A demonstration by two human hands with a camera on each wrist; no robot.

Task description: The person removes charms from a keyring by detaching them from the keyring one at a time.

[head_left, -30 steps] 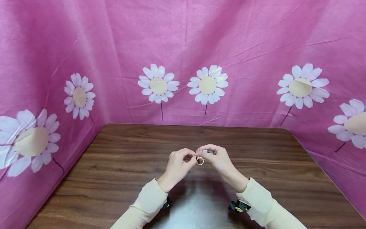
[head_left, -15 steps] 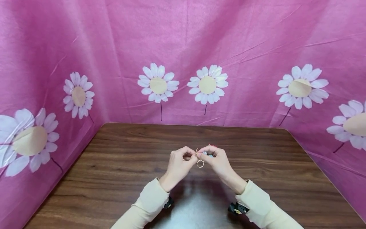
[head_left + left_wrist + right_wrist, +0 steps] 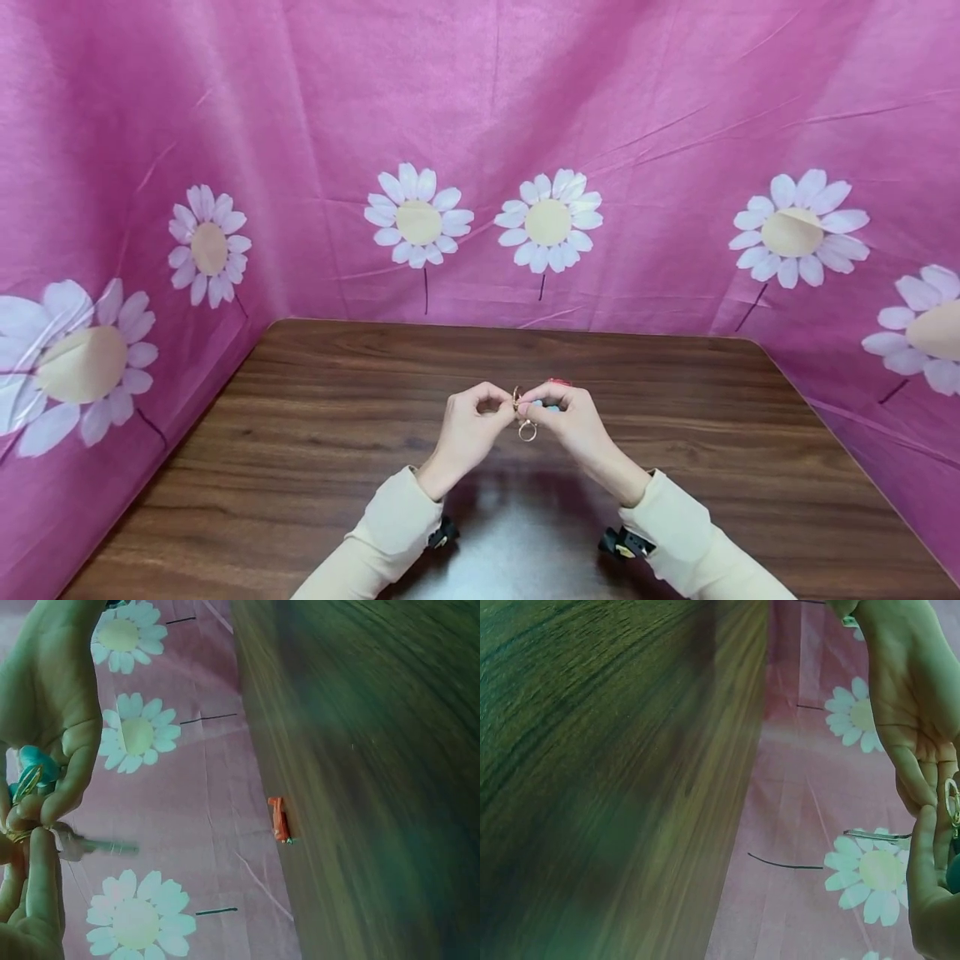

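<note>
In the head view, my left hand (image 3: 465,429) and right hand (image 3: 577,417) meet fingertip to fingertip above the table. Between them they pinch a gold-coloured keychain (image 3: 516,395). One gold ring (image 3: 527,440) of it dangles under the fingertips. Blue pieces (image 3: 553,408) show behind the right thumb. Seen from the left wrist, a turquoise piece (image 3: 39,760) and a gold clasp (image 3: 28,781) sit at the right hand's fingers. A teal piece (image 3: 954,874) is cut off by the right wrist view's edge. Fingers hide how the metal parts join.
A small red object (image 3: 559,382) lies on the wooden table (image 3: 337,400) beyond the right hand; the left wrist view shows it as an orange-red piece (image 3: 279,820) near the table edge. A pink cloth (image 3: 480,108) printed with white flowers surrounds the table.
The dangling gold ring has dropped slightly below the fingertips. The gold part between the fingertips has changed its tilt. The red object now shows behind the right hand; both hands have barely shifted.
</note>
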